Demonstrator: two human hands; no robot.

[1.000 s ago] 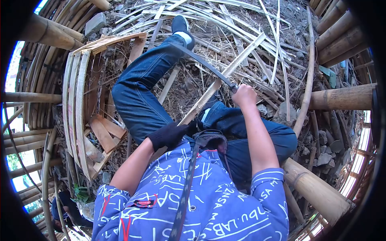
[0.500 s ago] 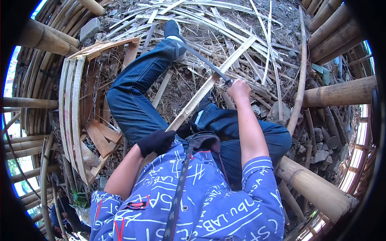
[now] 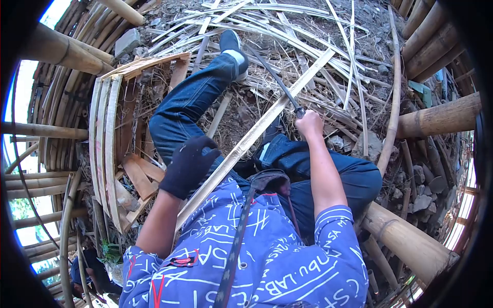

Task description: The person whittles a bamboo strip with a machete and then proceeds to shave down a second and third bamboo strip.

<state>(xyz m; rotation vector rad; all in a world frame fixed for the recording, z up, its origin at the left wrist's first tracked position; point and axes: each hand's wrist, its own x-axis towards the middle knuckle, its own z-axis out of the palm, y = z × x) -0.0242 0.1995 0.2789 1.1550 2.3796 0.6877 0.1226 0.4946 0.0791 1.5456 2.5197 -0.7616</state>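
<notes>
My right hand (image 3: 310,124) is bare and closed around the dark handle of a long-bladed knife (image 3: 275,76). Its blade points up and left, crossing the upper part of a pale split bamboo strip (image 3: 257,129). This strip slants from the litter at upper right, between my legs, down to my left side. My left hand (image 3: 189,165), in a black glove, hovers just left of the strip. Its fingers are loosely curled and slightly apart, with nothing visible in them.
Several pale strips (image 3: 267,31) lie strewn on the ground ahead. A curved slatted wooden piece (image 3: 110,149) stands at left beside wood offcuts (image 3: 137,177). Thick bamboo poles (image 3: 405,241) flank both sides, with rubble (image 3: 422,203) at right. Another person (image 3: 90,272) shows partly at lower left.
My left hand has come off the bamboo strip and risen up and left. The knife is still in my right hand, its blade turned slightly steeper. The view has shifted a little.
</notes>
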